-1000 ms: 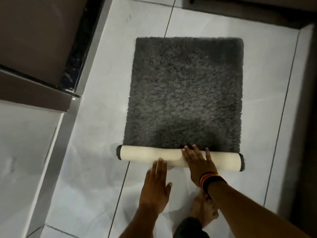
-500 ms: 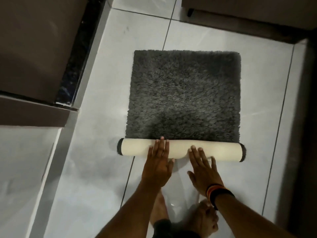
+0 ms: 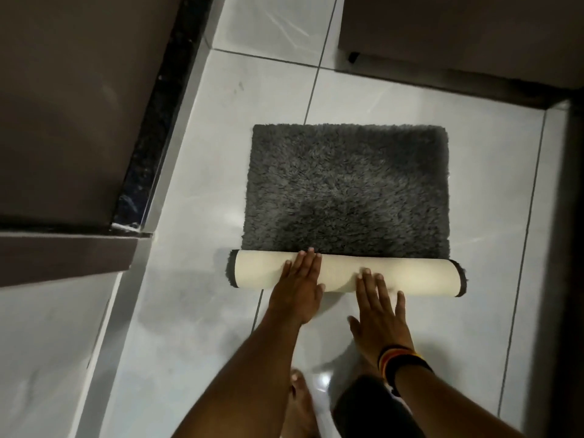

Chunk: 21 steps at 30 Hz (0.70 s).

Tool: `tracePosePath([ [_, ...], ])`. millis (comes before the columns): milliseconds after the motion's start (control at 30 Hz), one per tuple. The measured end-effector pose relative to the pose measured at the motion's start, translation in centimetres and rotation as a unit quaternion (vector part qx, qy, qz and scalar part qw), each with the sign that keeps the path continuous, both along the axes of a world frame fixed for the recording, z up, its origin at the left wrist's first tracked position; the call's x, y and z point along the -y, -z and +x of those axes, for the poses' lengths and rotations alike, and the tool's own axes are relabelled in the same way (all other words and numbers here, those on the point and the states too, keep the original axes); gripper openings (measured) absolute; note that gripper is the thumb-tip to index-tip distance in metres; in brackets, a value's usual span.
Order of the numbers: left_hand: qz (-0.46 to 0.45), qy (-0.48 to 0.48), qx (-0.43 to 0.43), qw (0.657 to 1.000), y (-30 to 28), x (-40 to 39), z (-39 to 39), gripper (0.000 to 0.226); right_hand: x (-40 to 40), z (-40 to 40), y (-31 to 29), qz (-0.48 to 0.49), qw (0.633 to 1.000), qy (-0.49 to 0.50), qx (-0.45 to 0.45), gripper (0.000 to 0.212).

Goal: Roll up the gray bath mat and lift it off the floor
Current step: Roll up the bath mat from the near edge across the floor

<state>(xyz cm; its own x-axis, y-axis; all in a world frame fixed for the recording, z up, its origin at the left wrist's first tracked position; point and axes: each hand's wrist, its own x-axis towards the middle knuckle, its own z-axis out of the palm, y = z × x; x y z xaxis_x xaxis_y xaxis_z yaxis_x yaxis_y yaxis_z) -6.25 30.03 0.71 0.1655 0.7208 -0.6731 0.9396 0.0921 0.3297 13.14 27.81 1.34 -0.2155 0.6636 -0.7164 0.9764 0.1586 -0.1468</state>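
The gray shaggy bath mat point(image 3: 346, 188) lies on the pale tiled floor, its near end rolled into a tube that shows the cream backing point(image 3: 420, 276). My left hand point(image 3: 300, 286) lies flat on the tube left of its middle, fingers spread and reaching the top of the roll. My right hand point(image 3: 380, 311) rests flat with only its fingertips on the near side of the tube, palm over the floor. Neither hand grips the mat. A striped band circles my right wrist.
A dark brown door and frame point(image 3: 72, 128) with a metal threshold strip point(image 3: 164, 172) stand at the left. Dark furniture point(image 3: 458, 36) on a small foot sits at the back right. A dark wall edge point(image 3: 572, 248) runs along the right. My bare foot point(image 3: 300, 403) is below the hands.
The roll has grown thicker and moved farther up the mat, leaving less flat pile. My left hand has pushed up over the roll; my right hand has drawn back to its near side.
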Motion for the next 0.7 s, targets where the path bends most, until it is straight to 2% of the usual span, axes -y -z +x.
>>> tracePosePath([
  [67, -0.010, -0.016, 0.001, 1.000, -0.3, -1.7, 0.2, 0.065, -1.4, -0.3, 0.4, -0.011, 1.000, 0.016, -0.008, 0.087],
  [167, 0.159, -0.038, 0.021, 0.986, -1.0, -2.1, 0.7, 0.059, -5.2, -1.0, 1.0, 0.009, 1.000, 0.017, -0.021, 0.084],
  [200, 0.181, -0.029, 0.021, 0.983, -1.1, -2.0, 1.2, 0.059, -6.7, -1.2, 0.8, 0.001, 0.999, 0.020, -0.025, 0.082],
  [267, 0.141, -0.035, 0.012, 0.989, -1.2, -1.4, 2.5, 0.064, -9.1, -1.0, 1.3, 0.024, 0.999, 0.014, -0.038, 0.079],
  [367, 0.095, -0.044, -0.020, 0.994, -1.0, -2.3, 4.1, 0.069, -12.5, -1.3, 1.0, 0.009, 0.999, 0.010, -0.043, 0.075],
  [533, 0.021, -0.034, -0.057, 0.998, -1.6, -7.3, 3.8, 0.076, -12.0, -0.5, -0.9, 0.068, 0.994, 0.001, -0.085, 0.073],
  [700, -0.077, -0.033, -0.040, 0.996, -3.6, -14.4, 1.9, 0.070, -9.6, 0.4, -2.5, -0.023, 0.996, 0.072, -0.056, 0.076],
])
